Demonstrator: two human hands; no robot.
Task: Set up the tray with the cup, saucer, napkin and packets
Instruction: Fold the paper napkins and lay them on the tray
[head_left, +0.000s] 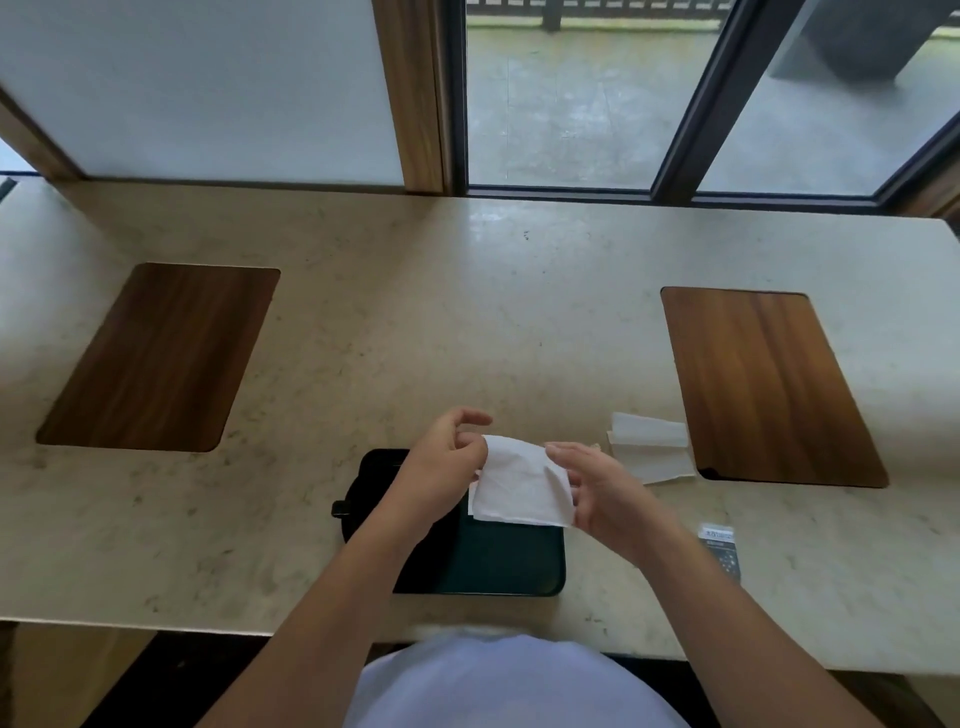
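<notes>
- A person stands at a pale stone counter (467, 312) in front of a window, both bare forearms reaching forward.
- The left hand (447, 457) pinches the upper left corner of a white paper napkin (519, 486) between thumb and fingers.
- The right hand (597, 488) grips the napkin's right edge, fingers closed on the paper.
- The napkin hangs between the two hands, raised above a dark tray (498, 561) that lies on the counter close to the person.
- A small knob or handle (340, 508) sticks out at the tray's left side; it is too dark to tell which.
- More white napkins (649, 447) lie in a loose stack to the right of the tray, beside a wooden inset panel (769, 384).
- A small printed packet (721, 551) lies on the counter near the right forearm.
- A second wooden inset (156, 358) sits well apart on the left.
</notes>
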